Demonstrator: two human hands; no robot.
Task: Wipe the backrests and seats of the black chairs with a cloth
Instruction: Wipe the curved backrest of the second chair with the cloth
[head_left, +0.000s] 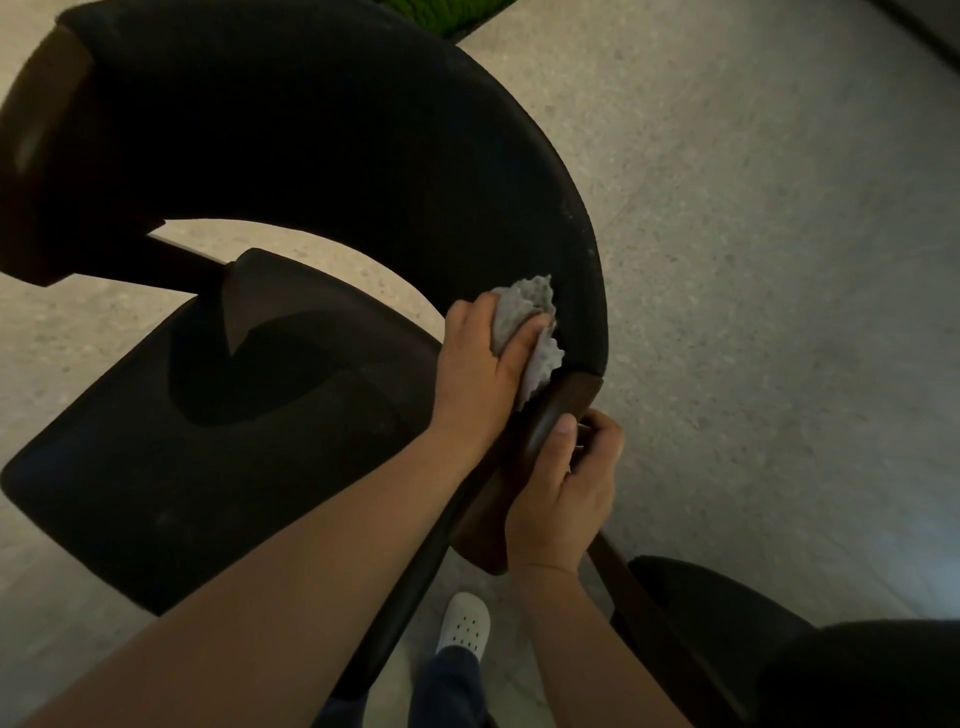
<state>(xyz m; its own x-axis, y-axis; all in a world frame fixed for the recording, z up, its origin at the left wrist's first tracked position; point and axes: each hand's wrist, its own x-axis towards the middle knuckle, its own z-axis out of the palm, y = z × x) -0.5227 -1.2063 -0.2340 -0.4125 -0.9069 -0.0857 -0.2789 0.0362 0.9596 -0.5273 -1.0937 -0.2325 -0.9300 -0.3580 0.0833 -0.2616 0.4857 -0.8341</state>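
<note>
Two grips work one black chair (208, 467): the left grip (478, 369) curls round a grey cloth (524, 306), pressing it on the backrest (363, 156) just toward 3 o'clock of centre (near its lower end), while the right grip (561, 493) clasps the wooden armrest (548, 413) at 5 o'clock.

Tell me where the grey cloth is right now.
In the head view, right of centre: the left hand presses the grey cloth against the black backrest near its end, just above the wooden armrest that the right hand holds.
</note>
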